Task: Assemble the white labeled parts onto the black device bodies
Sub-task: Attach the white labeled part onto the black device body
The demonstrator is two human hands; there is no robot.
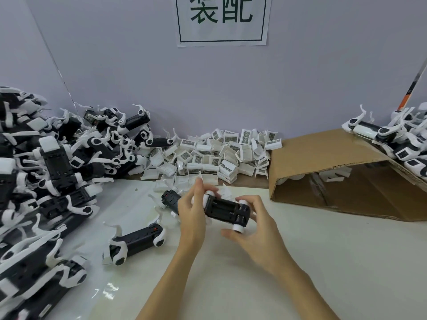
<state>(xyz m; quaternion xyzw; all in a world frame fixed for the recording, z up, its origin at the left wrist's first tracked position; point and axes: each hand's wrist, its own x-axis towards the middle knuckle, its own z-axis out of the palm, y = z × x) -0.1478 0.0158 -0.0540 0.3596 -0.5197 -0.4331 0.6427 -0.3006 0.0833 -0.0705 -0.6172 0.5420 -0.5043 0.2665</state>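
Head view — both hands [221, 218] grip black body [225, 210] over white table [323, 262], lilac wall [231, 88].

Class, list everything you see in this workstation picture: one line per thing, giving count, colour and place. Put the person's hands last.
held device body: one, black with white ends, between both hands.
loose device bodies: two, black and white, on the table left of the hands.
device pile: many, black and white, far left.
labeled parts: a heap, white with barcode labels, against the wall.
cardboard box: one, brown, on its side, right.
devices on the box: several, black and white, upper right.
wall sign: one, white with green characters.
table: one, white.
left hand: grips the body's left end.
right hand: grips its right end.
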